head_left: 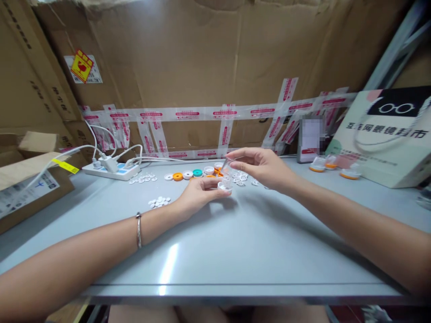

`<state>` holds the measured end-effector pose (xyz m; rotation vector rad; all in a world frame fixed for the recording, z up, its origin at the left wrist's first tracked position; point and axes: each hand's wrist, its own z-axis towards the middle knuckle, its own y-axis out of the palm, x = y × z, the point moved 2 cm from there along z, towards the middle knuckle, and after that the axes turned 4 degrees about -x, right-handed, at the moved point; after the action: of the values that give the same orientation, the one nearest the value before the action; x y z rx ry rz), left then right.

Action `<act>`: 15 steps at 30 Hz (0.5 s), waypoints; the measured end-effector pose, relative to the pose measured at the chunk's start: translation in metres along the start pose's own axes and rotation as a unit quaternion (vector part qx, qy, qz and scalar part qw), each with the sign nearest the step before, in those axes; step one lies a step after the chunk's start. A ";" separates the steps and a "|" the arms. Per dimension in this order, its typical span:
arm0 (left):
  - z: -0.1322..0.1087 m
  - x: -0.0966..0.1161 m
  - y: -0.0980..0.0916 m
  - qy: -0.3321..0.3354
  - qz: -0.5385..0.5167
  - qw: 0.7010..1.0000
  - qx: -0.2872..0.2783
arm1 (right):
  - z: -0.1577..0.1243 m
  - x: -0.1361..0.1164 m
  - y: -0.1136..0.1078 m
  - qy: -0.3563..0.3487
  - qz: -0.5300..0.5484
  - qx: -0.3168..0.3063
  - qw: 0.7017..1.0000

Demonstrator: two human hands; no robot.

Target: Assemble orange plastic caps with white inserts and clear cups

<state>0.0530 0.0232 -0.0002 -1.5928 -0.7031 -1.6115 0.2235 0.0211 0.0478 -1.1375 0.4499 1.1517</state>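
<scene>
My left hand (202,195) holds a small white round cap-like part (225,186) between thumb and fingers, just above the table. Clear plastic seems to rise from that part, but its shape is blurred. Over it, the thumb and forefinger of my right hand (259,166) are pinched on a slim greyish piece (225,165) that points down; its kind is not plain. Behind my hands runs a row of round caps: an orange cap (178,176), a white cap (187,175) and a green cap (197,173), among others. Small white pieces (239,177) lie beside my right hand.
Left of my left hand lie white discs (159,202) and more small white pieces (143,178). A power strip (111,168) with cables and a cardboard box (30,188) stand left. A phone (310,139), clear orange-based domes (350,171) and a paper bag (387,139) are right.
</scene>
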 end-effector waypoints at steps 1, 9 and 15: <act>0.000 0.001 0.001 -0.003 0.004 1.000 -0.002 | -0.004 -0.002 0.002 0.000 0.005 0.003 1.000; 0.002 -0.001 0.001 0.008 0.000 1.000 -0.003 | -0.010 -0.007 0.005 -0.038 -0.016 -0.010 0.999; 0.003 -0.004 0.000 0.020 0.012 1.000 0.003 | -0.014 -0.007 0.010 -0.047 -0.031 -0.036 0.998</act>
<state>0.0543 0.0260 -0.0038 -1.5553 -0.6651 -1.6186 0.2152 0.0057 0.0425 -1.1470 0.3014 1.1688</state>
